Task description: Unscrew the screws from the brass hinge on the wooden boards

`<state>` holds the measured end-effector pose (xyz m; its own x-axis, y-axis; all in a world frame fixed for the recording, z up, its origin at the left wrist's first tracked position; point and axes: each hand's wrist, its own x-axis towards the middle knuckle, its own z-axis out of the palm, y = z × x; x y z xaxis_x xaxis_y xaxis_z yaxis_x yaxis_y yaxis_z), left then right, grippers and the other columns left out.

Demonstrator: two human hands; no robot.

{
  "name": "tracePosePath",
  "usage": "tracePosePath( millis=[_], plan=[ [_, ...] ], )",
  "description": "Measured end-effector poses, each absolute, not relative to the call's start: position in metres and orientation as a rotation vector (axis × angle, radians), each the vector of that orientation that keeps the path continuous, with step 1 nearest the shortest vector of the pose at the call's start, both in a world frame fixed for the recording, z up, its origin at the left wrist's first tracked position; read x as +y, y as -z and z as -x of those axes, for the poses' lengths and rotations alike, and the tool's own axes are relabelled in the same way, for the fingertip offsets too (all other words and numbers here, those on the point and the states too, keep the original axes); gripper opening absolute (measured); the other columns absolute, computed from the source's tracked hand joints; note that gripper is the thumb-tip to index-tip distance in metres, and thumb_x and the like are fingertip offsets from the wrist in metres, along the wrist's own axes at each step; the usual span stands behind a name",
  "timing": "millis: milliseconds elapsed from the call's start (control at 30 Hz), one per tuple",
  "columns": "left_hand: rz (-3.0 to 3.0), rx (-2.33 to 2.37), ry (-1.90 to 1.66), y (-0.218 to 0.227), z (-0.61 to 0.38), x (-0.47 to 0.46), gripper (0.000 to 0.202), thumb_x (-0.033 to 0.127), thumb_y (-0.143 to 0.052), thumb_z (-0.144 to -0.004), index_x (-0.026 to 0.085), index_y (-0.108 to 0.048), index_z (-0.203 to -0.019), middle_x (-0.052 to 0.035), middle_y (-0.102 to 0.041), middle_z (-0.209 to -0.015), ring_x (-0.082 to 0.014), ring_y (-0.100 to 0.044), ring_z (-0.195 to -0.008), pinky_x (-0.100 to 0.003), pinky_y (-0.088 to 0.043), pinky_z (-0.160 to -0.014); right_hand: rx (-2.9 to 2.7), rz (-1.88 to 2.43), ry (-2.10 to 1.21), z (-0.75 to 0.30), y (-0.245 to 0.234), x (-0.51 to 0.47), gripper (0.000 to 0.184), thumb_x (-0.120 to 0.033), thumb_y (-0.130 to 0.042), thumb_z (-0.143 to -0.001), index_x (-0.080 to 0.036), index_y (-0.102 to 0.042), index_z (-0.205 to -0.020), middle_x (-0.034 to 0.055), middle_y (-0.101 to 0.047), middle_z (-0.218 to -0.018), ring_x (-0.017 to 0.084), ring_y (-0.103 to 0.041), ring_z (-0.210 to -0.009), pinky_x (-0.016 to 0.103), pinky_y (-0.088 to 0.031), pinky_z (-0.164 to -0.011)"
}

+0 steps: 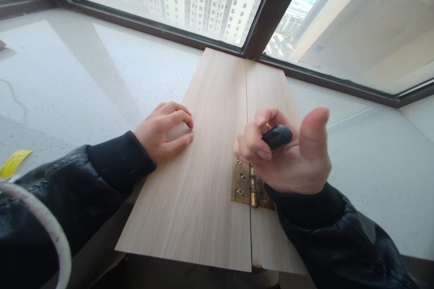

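Two pale wood-grain boards lie side by side, a wide left board (200,198) and a narrower right board (271,239), with a thin seam between them. A brass hinge (241,187) straddles the seam, with screws in its left leaf; its upper part and much of its right leaf are covered. My left hand (167,131) rests on the wide board's left edge, its fingers bent and thumb apart. Above the hinge, my right hand (288,158) is turned palm up, fingers curled round a black-handled tool (278,137) and thumb raised clear. The tool's far end is hidden.
The boards lie on a speckled white sill (373,171) and reach back to a dark window frame (261,13). A white cable (50,221) loops at the lower left, beside a yellow tag (15,162).
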<state>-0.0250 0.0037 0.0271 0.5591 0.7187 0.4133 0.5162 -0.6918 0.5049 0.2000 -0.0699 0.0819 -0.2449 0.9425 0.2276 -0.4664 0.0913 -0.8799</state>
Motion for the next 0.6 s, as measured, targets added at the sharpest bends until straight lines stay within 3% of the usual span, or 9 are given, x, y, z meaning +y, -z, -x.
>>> tracePosePath(
  millis=[200,333,467,600],
  plan=[
    [-2.468,1.006,-0.884,-0.026,0.025,0.004,0.015,0.033,-0.056,-0.086,0.019,-0.063,-0.09,-0.0076,-0.063,-0.109,-0.0246,-0.058,-0.106,-0.043,-0.046,-0.099,-1.212,0.683,-1.275,-0.207,-0.075,-0.068,0.026,-0.048,-0.077,-0.083,-0.023,-0.068,-0.081,0.0,-0.057,-0.081,0.014,-0.056,-0.071,0.032,-0.048,-0.069],
    [-2.463,1.006,-0.899,-0.026,0.025,0.003,0.015,0.033,-0.055,-0.086,0.02,-0.063,-0.089,-0.0075,-0.063,-0.108,-0.0243,-0.058,-0.105,-0.043,-0.046,-0.099,-1.235,0.655,-1.265,-0.21,-0.07,-0.066,0.026,-0.052,-0.069,-0.09,-0.027,-0.076,-0.09,-0.0002,-0.062,-0.071,0.015,-0.058,-0.066,0.033,-0.053,-0.067],
    [-2.464,1.009,-0.896,-0.026,0.025,0.003,0.015,0.033,-0.056,-0.086,0.02,-0.063,-0.09,-0.0074,-0.063,-0.108,-0.0241,-0.059,-0.105,-0.044,-0.046,-0.099,-1.193,0.581,-1.448,-0.204,-0.073,-0.066,0.035,-0.055,-0.056,-0.098,-0.025,-0.073,-0.089,-0.0036,-0.055,-0.055,0.012,-0.046,-0.045,0.034,-0.052,-0.057],
    [-2.463,1.011,-0.882,-0.026,0.025,0.003,0.015,0.033,-0.056,-0.086,0.02,-0.063,-0.09,-0.0078,-0.063,-0.109,-0.024,-0.058,-0.106,-0.044,-0.047,-0.099,-1.199,0.583,-1.488,-0.202,-0.078,-0.068,0.043,-0.063,-0.054,-0.095,-0.022,-0.063,-0.086,-0.0064,-0.041,-0.053,0.01,-0.036,-0.045,0.03,-0.044,-0.053]
  ],
)
